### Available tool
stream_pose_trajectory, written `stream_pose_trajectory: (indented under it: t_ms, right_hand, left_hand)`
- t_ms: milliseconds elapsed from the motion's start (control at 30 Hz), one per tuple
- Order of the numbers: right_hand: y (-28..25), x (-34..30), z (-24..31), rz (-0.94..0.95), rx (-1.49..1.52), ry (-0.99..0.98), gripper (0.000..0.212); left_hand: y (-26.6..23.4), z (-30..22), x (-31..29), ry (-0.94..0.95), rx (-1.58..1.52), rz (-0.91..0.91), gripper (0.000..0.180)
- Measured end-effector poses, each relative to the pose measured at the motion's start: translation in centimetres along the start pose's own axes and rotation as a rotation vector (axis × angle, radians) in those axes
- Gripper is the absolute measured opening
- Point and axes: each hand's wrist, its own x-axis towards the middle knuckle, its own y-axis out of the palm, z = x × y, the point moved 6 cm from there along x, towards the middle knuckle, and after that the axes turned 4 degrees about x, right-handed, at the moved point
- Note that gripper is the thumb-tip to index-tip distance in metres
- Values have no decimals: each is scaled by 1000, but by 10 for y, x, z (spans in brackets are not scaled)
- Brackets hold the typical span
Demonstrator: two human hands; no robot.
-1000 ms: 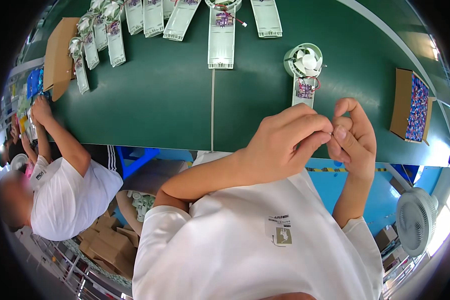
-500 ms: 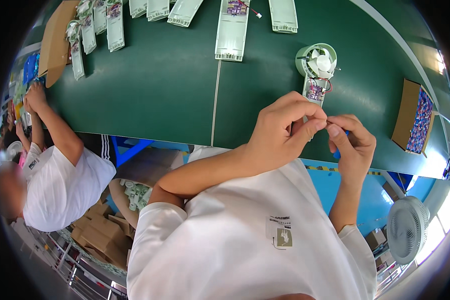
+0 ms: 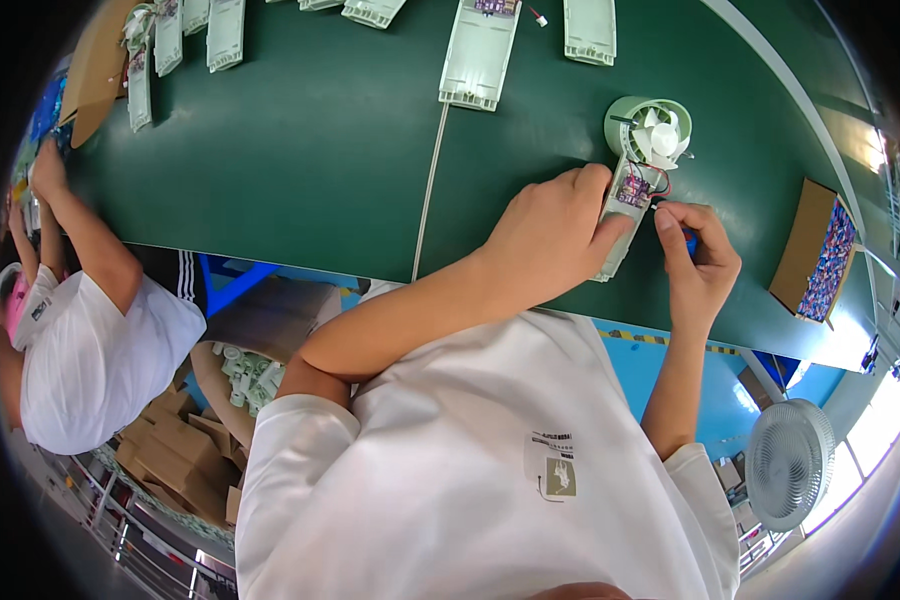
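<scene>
Near fan unit (image 3: 633,190), printed shirt (image 3: 470,430)

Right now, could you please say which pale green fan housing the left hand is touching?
The rightmost fan housing, with white fan blades; the other housings lie farther away, clear of the left hand.

Fan unit (image 3: 634,190) in left hand (image 3: 555,230), blue item (image 3: 691,242) in right (image 3: 700,258)
</scene>
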Motion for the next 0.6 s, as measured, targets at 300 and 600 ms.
stream_pose_trajectory:
  t_ms: [300,600]
  right_hand:
    - [9,-2,15,-19,-234,-190,5]
    - [25,-12,38,-134,-461,-381,6]
  left_hand:
    - [2,0,0,59,63,-60,26]
    - [3,-4,-6,147,212,-137,26]
